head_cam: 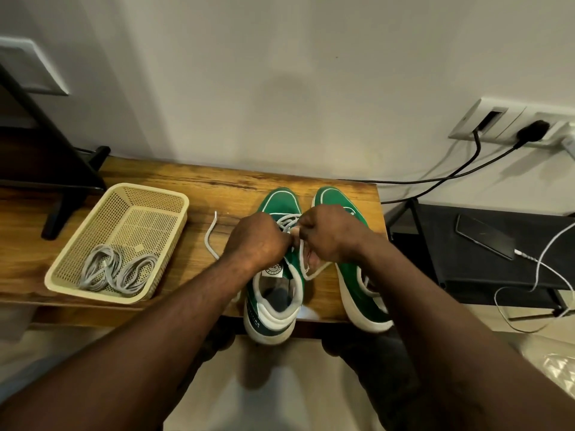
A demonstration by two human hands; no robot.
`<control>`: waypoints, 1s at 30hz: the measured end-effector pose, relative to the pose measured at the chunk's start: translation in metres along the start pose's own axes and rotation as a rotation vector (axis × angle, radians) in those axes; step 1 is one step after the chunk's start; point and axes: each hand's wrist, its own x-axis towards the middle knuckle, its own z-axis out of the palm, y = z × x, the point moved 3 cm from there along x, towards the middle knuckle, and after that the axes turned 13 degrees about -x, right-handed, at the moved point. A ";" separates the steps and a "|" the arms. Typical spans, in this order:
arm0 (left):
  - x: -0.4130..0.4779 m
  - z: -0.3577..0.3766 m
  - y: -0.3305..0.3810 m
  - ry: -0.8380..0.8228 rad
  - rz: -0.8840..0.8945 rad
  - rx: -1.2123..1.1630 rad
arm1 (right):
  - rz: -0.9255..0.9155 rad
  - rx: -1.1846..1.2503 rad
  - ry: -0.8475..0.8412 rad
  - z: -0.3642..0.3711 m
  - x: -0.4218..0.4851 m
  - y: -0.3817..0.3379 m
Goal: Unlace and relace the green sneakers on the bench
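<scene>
Wooden bench against a pale wall: on it stand my two green sneakers, toes to the wall. My left hand and right hand each pinch the white lace over the sneaker nearer the basket (the basket holds coiled grey laces); the other sneaker sits just beside.

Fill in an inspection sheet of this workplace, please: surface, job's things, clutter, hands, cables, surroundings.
Surface: wooden bench against the wall.
Job's things: green sneakers side by side, heels over the front edge; white lace, one end lying on the bench.
Clutter: beige basket holding spare laces.
Grippers: left hand and right hand, fingers pinching the lace over the sneaker nearer the basket.
Cables: black cables from the wall socket; white cable in a phone.
Surroundings: black shelf beside the bench.
</scene>
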 end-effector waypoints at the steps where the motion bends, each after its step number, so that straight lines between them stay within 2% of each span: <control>1: -0.002 0.000 0.000 0.017 0.010 0.003 | -0.008 0.133 0.000 -0.004 -0.003 0.001; 5: -0.011 0.003 -0.002 0.081 0.046 0.045 | -0.064 0.629 0.110 -0.020 -0.017 0.001; 7: -0.013 0.006 -0.003 0.113 0.058 0.054 | -0.204 0.889 0.180 -0.039 -0.030 -0.004; 10: -0.015 0.007 -0.004 0.135 0.074 0.053 | -0.531 1.318 0.233 -0.068 -0.053 -0.012; 12: -0.015 0.007 -0.002 0.111 0.076 0.034 | -0.662 1.491 0.230 -0.072 -0.061 -0.016; 14: -0.015 0.007 0.000 0.095 0.067 0.042 | -0.664 1.543 0.212 -0.069 -0.063 -0.013; 16: -0.016 0.007 0.000 0.093 0.063 0.041 | -0.554 1.387 0.160 -0.066 -0.059 -0.002; 17: -0.016 0.007 -0.001 0.085 0.062 0.018 | -0.459 1.210 0.126 -0.064 -0.055 0.005; 19: -0.017 0.005 -0.002 0.065 0.059 -0.054 | -0.216 0.656 0.059 -0.057 -0.045 0.024; 21: -0.015 0.004 -0.001 0.053 0.068 -0.012 | 0.018 -0.018 -0.075 -0.044 -0.037 0.037; 22: -0.014 0.003 -0.001 0.060 0.063 0.012 | 0.086 -0.244 -0.149 -0.038 -0.036 0.037; 23: -0.013 0.003 -0.001 0.067 0.047 0.018 | 0.117 -0.314 -0.169 -0.032 -0.034 0.034; 24: -0.012 0.004 -0.001 0.063 0.035 0.016 | 0.127 -0.275 -0.139 -0.030 -0.033 0.030; 27: -0.011 0.004 0.001 0.048 0.022 0.022 | 0.027 -0.110 0.062 -0.033 -0.025 0.010; 28: -0.010 0.004 0.001 0.041 0.020 0.031 | -0.018 -0.086 0.068 -0.031 -0.023 0.002; 30: -0.008 0.002 0.001 0.028 0.014 0.048 | -0.067 -0.090 -0.035 -0.021 -0.018 -0.008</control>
